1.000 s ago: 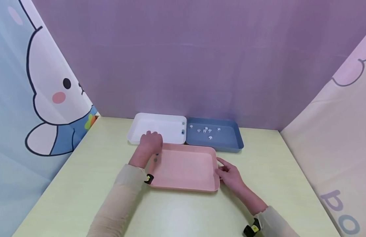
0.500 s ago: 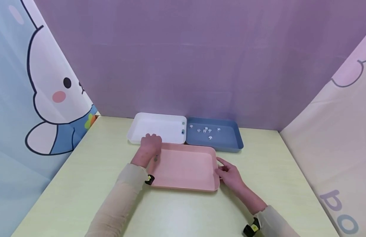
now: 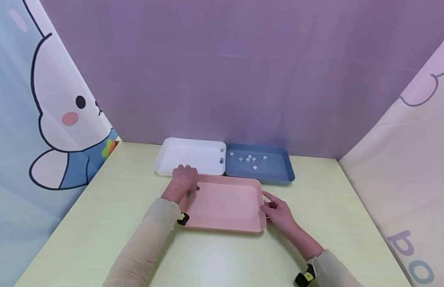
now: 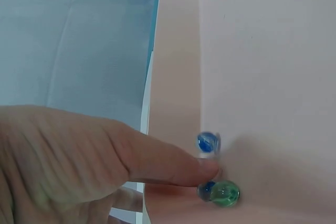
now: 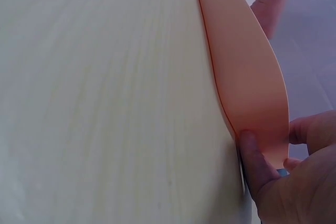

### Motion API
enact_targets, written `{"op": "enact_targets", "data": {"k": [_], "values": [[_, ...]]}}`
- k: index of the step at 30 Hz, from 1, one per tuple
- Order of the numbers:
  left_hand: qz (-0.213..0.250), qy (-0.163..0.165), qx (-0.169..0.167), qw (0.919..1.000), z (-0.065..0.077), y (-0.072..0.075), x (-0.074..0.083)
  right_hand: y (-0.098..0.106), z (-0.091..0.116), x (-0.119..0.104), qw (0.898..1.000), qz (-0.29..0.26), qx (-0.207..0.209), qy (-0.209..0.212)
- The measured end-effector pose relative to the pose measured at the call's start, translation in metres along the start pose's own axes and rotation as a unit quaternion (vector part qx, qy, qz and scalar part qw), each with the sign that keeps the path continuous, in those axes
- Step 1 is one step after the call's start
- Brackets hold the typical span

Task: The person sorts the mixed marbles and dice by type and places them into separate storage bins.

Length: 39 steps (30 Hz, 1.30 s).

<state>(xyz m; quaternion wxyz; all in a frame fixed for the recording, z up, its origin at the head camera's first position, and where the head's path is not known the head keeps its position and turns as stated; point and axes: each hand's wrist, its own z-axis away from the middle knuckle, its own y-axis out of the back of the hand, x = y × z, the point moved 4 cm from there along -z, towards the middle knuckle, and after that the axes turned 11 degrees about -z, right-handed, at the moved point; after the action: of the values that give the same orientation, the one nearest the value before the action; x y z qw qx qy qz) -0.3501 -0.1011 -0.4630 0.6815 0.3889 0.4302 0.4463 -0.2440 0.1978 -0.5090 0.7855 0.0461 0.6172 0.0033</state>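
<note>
A shallow pink tray (image 3: 229,203) lies between my two hands on the pale table. My left hand (image 3: 184,177) grips its far left corner, thumb (image 4: 178,163) inside the wall and other fingers outside, partly hidden. One blue marble (image 4: 207,141) sits just above the thumb tip in the left wrist view. Below the tip are a green marble (image 4: 226,193) and a second, partly covered blue marble (image 4: 205,190). My right hand (image 3: 281,213) holds the tray's right edge. In the right wrist view its thumb (image 5: 252,156) presses low on the outer wall.
Behind the pink tray stands a white tray (image 3: 189,155) with small marbles (image 3: 222,160) along its right side. Beside it is a blue tray (image 3: 275,171) holding several small white patterned pieces (image 3: 255,168). A purple cloth (image 3: 225,79) closes off the back.
My left hand has shifted slightly down and right at the tray's corner. A dark marble, hidden half a second ago, now shows right of that hand. My right hand has stayed put.
</note>
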Motion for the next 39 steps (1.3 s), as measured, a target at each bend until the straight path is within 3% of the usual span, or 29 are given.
{"op": "enact_targets", "data": {"k": [8, 14, 18, 30, 35, 39], "values": [[0.002, -0.010, 0.002, 0.9999, -0.005, -0.004, 0.005, -0.001, 0.000, -0.001, 1.000, 0.000, 0.001, 0.000], [-0.036, 0.029, -0.015, 0.9988, -0.005, -0.003, 0.000, -0.001, 0.000, -0.003, 1.000, 0.001, -0.007, -0.003], [-0.043, 0.038, -0.021, 0.9981, -0.003, 0.001, -0.002, 0.000, 0.000, -0.005, 1.000, 0.006, -0.004, -0.002], [-0.047, -0.010, 0.010, 0.9988, 0.011, 0.010, -0.004, 0.001, 0.001, -0.005, 1.000, 0.010, -0.004, -0.002], [0.029, -0.060, 0.004, 0.9978, 0.008, 0.010, -0.008, 0.001, 0.002, -0.003, 1.000, 0.008, 0.000, -0.004], [0.138, -0.095, -0.016, 0.9858, 0.003, 0.014, -0.010, 0.000, 0.001, -0.003, 1.000, 0.004, -0.002, -0.001]]}}
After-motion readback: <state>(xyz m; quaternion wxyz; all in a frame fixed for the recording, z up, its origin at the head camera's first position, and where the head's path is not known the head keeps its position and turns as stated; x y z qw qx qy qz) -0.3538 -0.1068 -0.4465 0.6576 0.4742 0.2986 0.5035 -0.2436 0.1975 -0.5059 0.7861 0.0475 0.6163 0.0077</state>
